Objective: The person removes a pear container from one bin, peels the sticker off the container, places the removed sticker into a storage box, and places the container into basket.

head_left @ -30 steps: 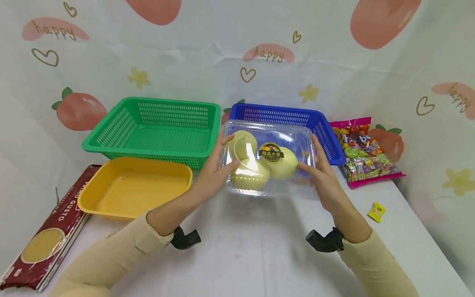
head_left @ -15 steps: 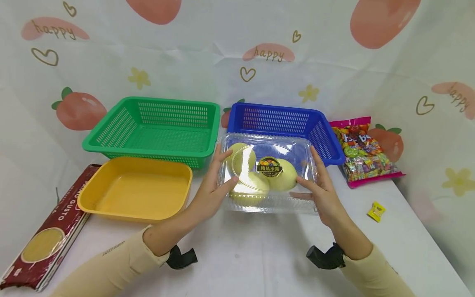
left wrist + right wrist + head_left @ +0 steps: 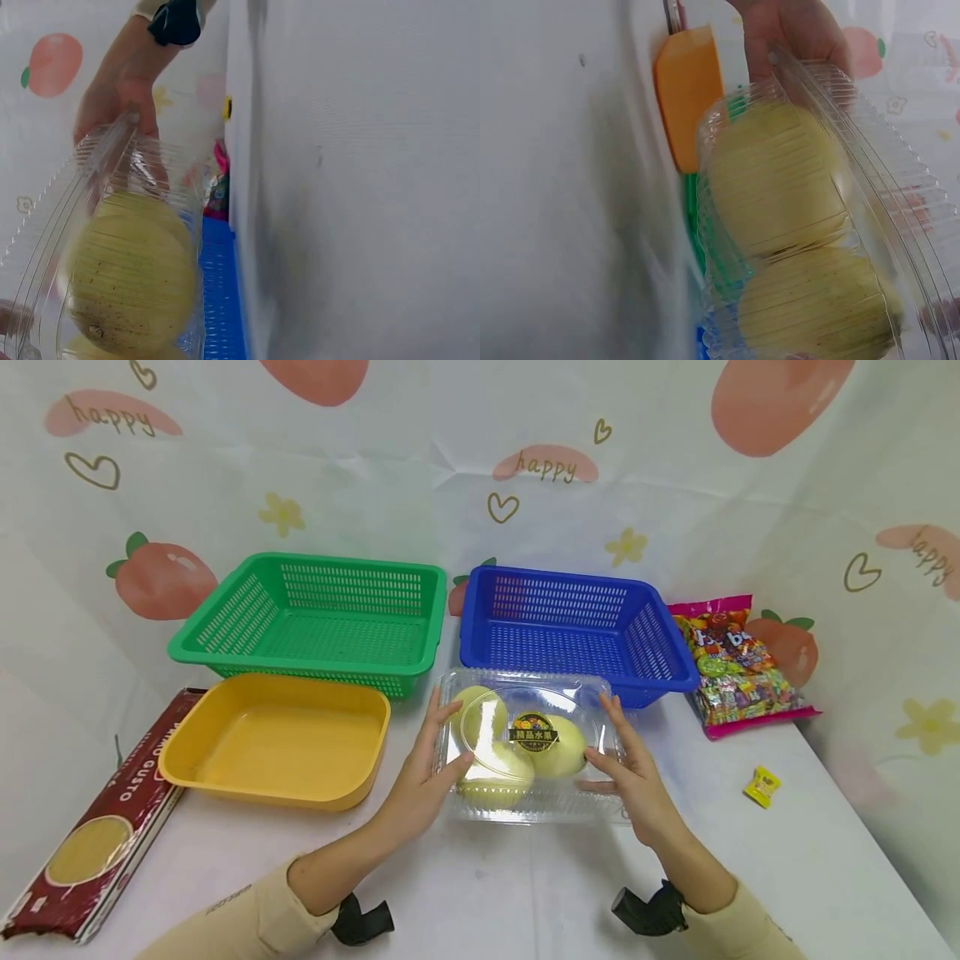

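Observation:
A clear plastic clamshell box with a black-and-gold label holds three round, pale yellow-green fruits, which look like melons or pears. Its lid is down. My left hand grips the left end, thumb on top. On the opposite end, my right hand grips the box with its thumb on the lid. Both wrist views show the box off the table, fruits pressing close to the ribbed wall. Some fingers are hidden beneath or behind the box.
Behind the box stands a blue basket, with a green basket to its left. A yellow basin and a dark red noodle packet lie left. At right are a candy bag and a small yellow wrapped candy.
Both hands have brought the box toward me and slightly left, away from the blue basket, whose inside now shows more fully. The grip on the box stays the same.

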`<state>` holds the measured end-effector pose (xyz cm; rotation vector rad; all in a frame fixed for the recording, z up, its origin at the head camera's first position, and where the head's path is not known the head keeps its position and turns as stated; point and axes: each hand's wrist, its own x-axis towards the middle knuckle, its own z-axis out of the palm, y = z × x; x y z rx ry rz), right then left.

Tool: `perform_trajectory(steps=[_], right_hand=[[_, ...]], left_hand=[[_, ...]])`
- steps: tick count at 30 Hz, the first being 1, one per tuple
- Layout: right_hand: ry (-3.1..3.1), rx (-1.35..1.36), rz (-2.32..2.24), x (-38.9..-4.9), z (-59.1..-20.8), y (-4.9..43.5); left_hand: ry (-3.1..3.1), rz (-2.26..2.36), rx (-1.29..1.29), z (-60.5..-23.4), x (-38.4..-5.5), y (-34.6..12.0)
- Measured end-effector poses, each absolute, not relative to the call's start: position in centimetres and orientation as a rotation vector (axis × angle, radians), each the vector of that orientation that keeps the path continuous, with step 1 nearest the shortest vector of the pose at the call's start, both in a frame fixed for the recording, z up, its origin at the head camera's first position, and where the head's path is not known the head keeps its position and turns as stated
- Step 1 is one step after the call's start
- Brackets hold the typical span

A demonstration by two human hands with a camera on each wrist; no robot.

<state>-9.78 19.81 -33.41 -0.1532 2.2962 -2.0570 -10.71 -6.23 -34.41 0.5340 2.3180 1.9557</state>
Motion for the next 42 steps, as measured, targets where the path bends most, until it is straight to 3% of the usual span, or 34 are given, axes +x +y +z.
perform_trajectory(steps=[19, 42], right_hand=[[2.263, -0.101, -2.027, -9.2, -37.0, 18.7], [2.261, -0.096, -2.026, -9.8, -38.0, 18.8]], left_hand=[[2.397, 1.921, 0.413, -38.1, -9.8, -7.1], [2.335, 1.99, 0.424, -39.1, -10.6, -7.0]])
